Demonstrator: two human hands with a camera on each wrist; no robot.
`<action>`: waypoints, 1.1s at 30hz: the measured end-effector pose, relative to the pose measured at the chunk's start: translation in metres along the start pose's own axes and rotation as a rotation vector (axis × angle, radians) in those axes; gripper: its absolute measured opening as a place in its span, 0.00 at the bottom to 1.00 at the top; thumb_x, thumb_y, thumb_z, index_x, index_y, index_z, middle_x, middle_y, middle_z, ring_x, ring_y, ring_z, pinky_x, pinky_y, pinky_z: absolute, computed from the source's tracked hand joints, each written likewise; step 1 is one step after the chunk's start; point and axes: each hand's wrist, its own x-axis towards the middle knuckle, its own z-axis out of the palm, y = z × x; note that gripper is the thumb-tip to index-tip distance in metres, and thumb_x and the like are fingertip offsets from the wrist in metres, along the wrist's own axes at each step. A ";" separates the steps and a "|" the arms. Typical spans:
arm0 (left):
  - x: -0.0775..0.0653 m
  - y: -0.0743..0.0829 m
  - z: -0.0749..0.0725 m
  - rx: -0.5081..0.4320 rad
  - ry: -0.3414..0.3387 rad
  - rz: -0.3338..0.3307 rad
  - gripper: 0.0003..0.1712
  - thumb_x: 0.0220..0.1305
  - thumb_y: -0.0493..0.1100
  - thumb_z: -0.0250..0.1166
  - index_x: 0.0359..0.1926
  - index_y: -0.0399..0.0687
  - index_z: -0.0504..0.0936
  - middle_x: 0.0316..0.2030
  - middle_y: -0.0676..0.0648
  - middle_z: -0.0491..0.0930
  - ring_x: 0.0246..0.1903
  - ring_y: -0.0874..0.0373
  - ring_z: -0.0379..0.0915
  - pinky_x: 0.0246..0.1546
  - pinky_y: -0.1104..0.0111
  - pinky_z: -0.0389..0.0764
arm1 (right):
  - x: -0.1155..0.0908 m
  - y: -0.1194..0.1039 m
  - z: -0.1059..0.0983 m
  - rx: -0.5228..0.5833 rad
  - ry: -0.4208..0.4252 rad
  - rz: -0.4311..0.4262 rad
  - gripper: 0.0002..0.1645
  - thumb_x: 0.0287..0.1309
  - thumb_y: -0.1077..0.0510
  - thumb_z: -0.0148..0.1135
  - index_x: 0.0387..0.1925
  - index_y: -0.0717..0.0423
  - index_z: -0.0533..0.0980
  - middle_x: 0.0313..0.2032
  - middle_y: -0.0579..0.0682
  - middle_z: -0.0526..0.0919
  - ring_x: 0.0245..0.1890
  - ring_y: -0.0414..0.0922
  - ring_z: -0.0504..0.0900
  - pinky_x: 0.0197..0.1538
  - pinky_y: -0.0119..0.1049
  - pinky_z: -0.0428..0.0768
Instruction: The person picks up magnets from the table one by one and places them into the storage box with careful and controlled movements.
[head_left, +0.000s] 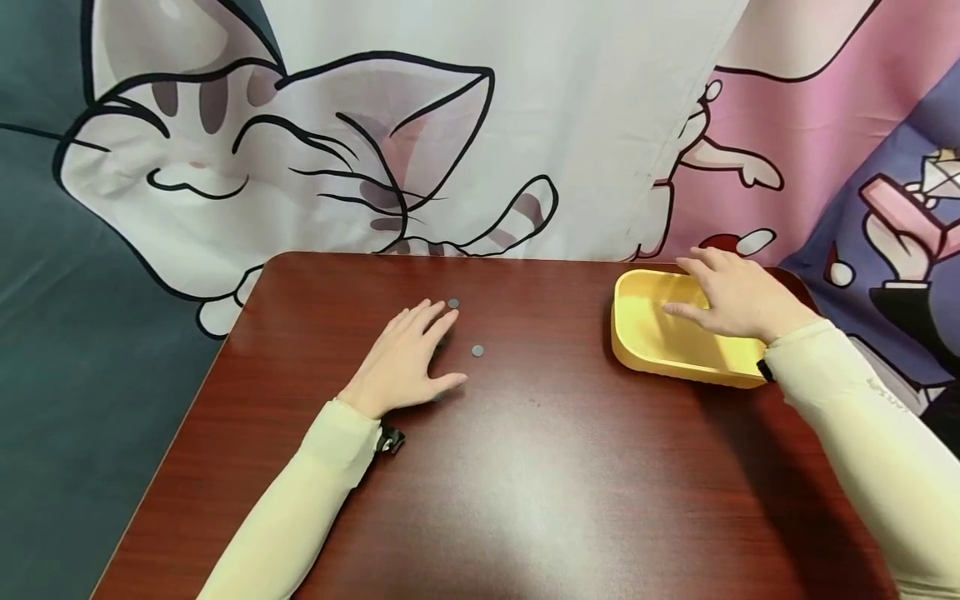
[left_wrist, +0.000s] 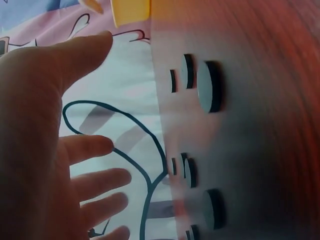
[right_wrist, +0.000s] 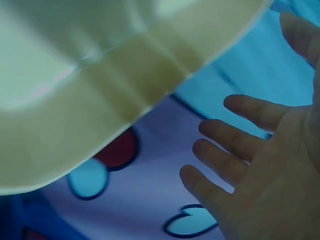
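My left hand (head_left: 401, 358) hovers over the left part of the table, fingers spread and straight, holding nothing. Small grey discs lie beneath and beside it; one disc (head_left: 477, 351) sits right of the fingers and another disc (head_left: 453, 303) by the fingertips. The left wrist view shows several discs, among them a large near one (left_wrist: 209, 87), most of them covered by the hand in the head view. Above the right side of a yellow tray (head_left: 626, 350) is my right hand (head_left: 742, 292), its fingers extended. In the right wrist view those fingers (right_wrist: 225, 160) stand apart from the tray's rim.
The brown wooden table (head_left: 555, 467) ends at its back edge against a hanging cloth (head_left: 592, 125) with cartoon figures. A dark green cloth (head_left: 90, 467) lies beyond the left edge. The tray stands at the back right, near the table's corner.
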 end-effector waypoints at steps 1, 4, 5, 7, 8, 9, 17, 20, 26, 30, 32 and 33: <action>0.001 0.001 0.000 0.001 0.004 0.012 0.52 0.60 0.72 0.66 0.77 0.49 0.67 0.74 0.41 0.67 0.76 0.42 0.61 0.75 0.46 0.62 | 0.001 0.006 0.002 -0.011 -0.021 0.008 0.48 0.59 0.36 0.70 0.67 0.68 0.70 0.67 0.74 0.70 0.64 0.74 0.72 0.63 0.72 0.70; 0.002 0.004 0.002 0.006 0.016 0.059 0.44 0.60 0.66 0.69 0.69 0.46 0.75 0.66 0.44 0.75 0.65 0.46 0.72 0.66 0.49 0.73 | 0.003 0.023 0.005 -0.041 -0.087 0.036 0.48 0.60 0.38 0.69 0.68 0.70 0.69 0.65 0.76 0.71 0.61 0.76 0.72 0.61 0.73 0.71; 0.003 0.006 0.003 0.005 0.020 0.075 0.40 0.60 0.64 0.70 0.66 0.46 0.78 0.62 0.45 0.77 0.61 0.47 0.75 0.63 0.51 0.75 | 0.003 0.028 0.006 -0.049 -0.112 0.049 0.49 0.61 0.39 0.69 0.68 0.71 0.68 0.64 0.76 0.71 0.61 0.76 0.72 0.61 0.73 0.71; 0.004 0.008 0.004 -0.001 0.018 0.100 0.33 0.60 0.60 0.71 0.60 0.45 0.82 0.56 0.47 0.79 0.52 0.49 0.77 0.56 0.54 0.79 | 0.003 0.037 0.006 -0.055 -0.160 0.076 0.49 0.62 0.40 0.68 0.69 0.72 0.66 0.64 0.77 0.71 0.61 0.77 0.72 0.62 0.72 0.70; 0.004 0.010 0.005 -0.007 0.016 0.107 0.30 0.60 0.58 0.72 0.57 0.45 0.83 0.53 0.48 0.79 0.49 0.51 0.77 0.53 0.56 0.80 | 0.003 0.042 0.006 -0.053 -0.182 0.089 0.49 0.62 0.40 0.68 0.69 0.73 0.65 0.64 0.78 0.70 0.61 0.77 0.72 0.62 0.72 0.70; 0.004 0.011 0.005 -0.015 0.008 0.109 0.27 0.60 0.57 0.72 0.54 0.46 0.84 0.50 0.49 0.79 0.46 0.52 0.76 0.50 0.57 0.80 | 0.003 0.045 0.007 -0.051 -0.199 0.095 0.49 0.63 0.41 0.68 0.69 0.73 0.65 0.64 0.79 0.70 0.62 0.77 0.72 0.63 0.71 0.70; 0.004 0.017 0.010 -0.034 -0.066 0.139 0.12 0.57 0.45 0.70 0.42 0.50 0.82 0.36 0.55 0.72 0.35 0.58 0.67 0.36 0.65 0.76 | -0.001 0.065 0.016 -0.051 -0.255 0.088 0.41 0.64 0.49 0.67 0.66 0.75 0.67 0.61 0.79 0.75 0.61 0.75 0.75 0.65 0.68 0.71; 0.005 0.018 0.012 -0.028 -0.072 0.168 0.09 0.57 0.42 0.69 0.39 0.51 0.81 0.34 0.55 0.71 0.34 0.58 0.66 0.38 0.66 0.74 | -0.002 0.068 0.019 -0.046 -0.232 0.063 0.36 0.63 0.51 0.68 0.61 0.75 0.71 0.57 0.76 0.78 0.59 0.73 0.78 0.63 0.67 0.73; 0.005 0.017 0.015 0.008 -0.091 0.204 0.07 0.58 0.39 0.66 0.39 0.51 0.80 0.34 0.54 0.71 0.34 0.56 0.67 0.39 0.66 0.75 | -0.007 0.063 0.019 -0.031 -0.219 0.057 0.15 0.62 0.55 0.67 0.43 0.63 0.78 0.35 0.59 0.85 0.36 0.58 0.84 0.46 0.60 0.80; 0.004 0.017 0.015 0.019 -0.099 0.208 0.07 0.60 0.38 0.65 0.40 0.50 0.81 0.35 0.53 0.73 0.35 0.55 0.69 0.40 0.65 0.76 | -0.014 0.053 0.019 -0.003 -0.225 0.059 0.06 0.63 0.57 0.66 0.33 0.54 0.78 0.25 0.48 0.79 0.26 0.48 0.77 0.35 0.50 0.77; 0.003 0.016 0.015 0.020 -0.101 0.206 0.07 0.60 0.37 0.65 0.40 0.50 0.81 0.35 0.53 0.73 0.35 0.56 0.69 0.41 0.65 0.76 | -0.017 0.045 0.020 0.023 -0.234 0.063 0.08 0.65 0.55 0.66 0.31 0.52 0.78 0.23 0.46 0.76 0.26 0.46 0.75 0.33 0.46 0.74; 0.003 0.015 0.015 0.021 -0.099 0.205 0.06 0.61 0.37 0.64 0.40 0.50 0.81 0.34 0.53 0.73 0.34 0.56 0.69 0.40 0.65 0.76 | -0.018 0.041 0.020 0.043 -0.244 0.066 0.09 0.65 0.54 0.66 0.31 0.51 0.77 0.23 0.45 0.75 0.26 0.46 0.74 0.33 0.44 0.73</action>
